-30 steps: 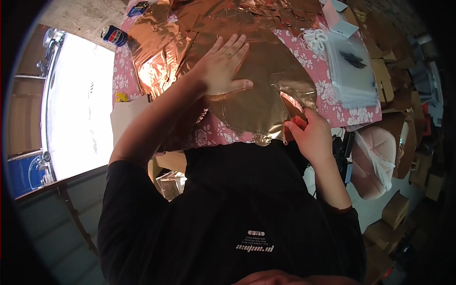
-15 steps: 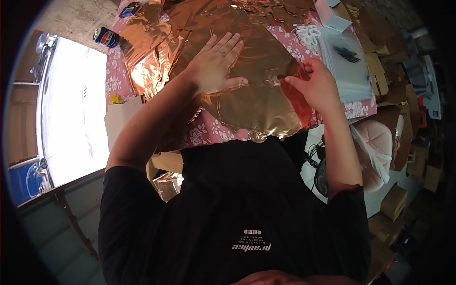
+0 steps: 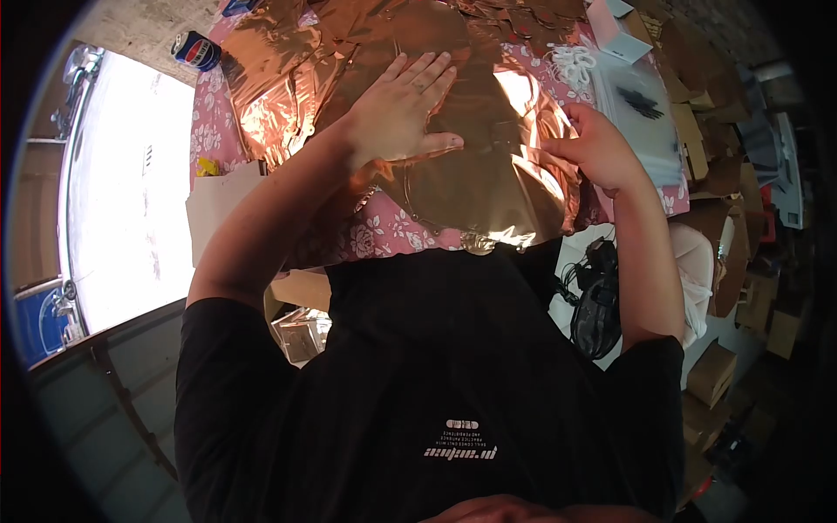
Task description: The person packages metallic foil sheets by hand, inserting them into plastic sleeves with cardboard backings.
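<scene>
A shiny gold-copper foil balloon (image 3: 484,187), flat and with a rounded seamed edge, lies across the pink floral tablecloth (image 3: 370,231) in front of me. My left hand (image 3: 399,113) rests palm down on it, fingers stretched and thumb apart. At its right edge, my right hand (image 3: 602,148) is closed with thumb and forefinger on the foil, which is lifted and creased there and catches bright light. The fingertips are partly hidden by the foil. More copper-coloured foil pieces (image 3: 279,96) lie crumpled beyond and left of my left hand.
A blue soda can (image 3: 195,51) stands at the far left. To the right are a bundle of white cord (image 3: 571,65), clear plastic bags (image 3: 636,131) and a white box (image 3: 619,30). Cardboard boxes (image 3: 713,370) pile up at the right, and a white stool (image 3: 693,257) stands below.
My right hand has moved slightly right with the foil edge, which now bulges and shines brightly instead of showing a red sheen. My left hand stays flat in nearly the same place.
</scene>
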The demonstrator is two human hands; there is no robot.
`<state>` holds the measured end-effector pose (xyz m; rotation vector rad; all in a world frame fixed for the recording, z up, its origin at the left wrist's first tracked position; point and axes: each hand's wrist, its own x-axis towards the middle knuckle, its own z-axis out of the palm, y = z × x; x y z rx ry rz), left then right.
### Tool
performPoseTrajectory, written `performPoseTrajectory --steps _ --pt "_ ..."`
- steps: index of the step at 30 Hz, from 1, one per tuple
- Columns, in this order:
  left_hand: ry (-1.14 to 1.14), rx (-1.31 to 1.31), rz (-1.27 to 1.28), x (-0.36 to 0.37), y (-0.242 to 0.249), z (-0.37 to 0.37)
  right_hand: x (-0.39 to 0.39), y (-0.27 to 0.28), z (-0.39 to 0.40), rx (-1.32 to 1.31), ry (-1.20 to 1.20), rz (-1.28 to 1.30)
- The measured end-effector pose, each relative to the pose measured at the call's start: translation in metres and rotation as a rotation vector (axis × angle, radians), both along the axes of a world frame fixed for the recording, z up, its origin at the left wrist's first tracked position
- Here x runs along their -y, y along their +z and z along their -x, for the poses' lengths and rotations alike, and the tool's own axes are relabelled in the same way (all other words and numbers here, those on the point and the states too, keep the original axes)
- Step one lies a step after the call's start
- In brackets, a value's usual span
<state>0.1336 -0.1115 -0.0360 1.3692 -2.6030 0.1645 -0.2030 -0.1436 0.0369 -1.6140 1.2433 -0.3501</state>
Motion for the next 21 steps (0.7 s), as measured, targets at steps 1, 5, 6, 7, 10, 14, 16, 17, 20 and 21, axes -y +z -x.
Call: performPoseTrajectory --steps 1,5,6,7,10,14,16,17,20,21 --pt "0.003 -0.002 0.002 0.0 0.0 0.0 -0.003 0.005 -0.002 0.164 -0.025 -0.13" --pt "0.011 0.008 -0.009 -0.002 0.003 0.001 -0.001 0.021 -0.016 0.237 -0.01 -0.275" --pt "0.013 0.006 -0.012 -0.002 0.003 0.002 -0.005 0.025 -0.023 0.235 -0.011 -0.274" --pt "0.013 0.005 -0.011 -0.002 0.003 0.002 -0.011 0.03 -0.034 0.257 -0.032 -0.261" --pt "0.014 0.016 -0.015 -0.001 0.001 0.0 -0.03 0.024 -0.063 0.317 -0.065 -0.189" --pt "0.022 0.066 -0.017 0.001 0.002 -0.002 -0.048 0.011 -0.069 0.319 0.126 -0.327" --pt "0.032 0.082 -0.036 -0.001 0.005 -0.002 -0.053 -0.016 -0.059 0.515 -0.025 0.073" --pt "0.027 0.034 -0.041 -0.003 0.005 -0.001 -0.056 -0.025 -0.057 0.324 -0.057 0.337" --pt "0.019 0.017 -0.023 -0.001 0.004 -0.002 -0.066 -0.037 -0.052 -0.176 0.276 0.927" --pt "0.015 0.048 -0.007 -0.001 0.002 -0.002 -0.072 -0.044 -0.055 -0.059 0.312 0.791"
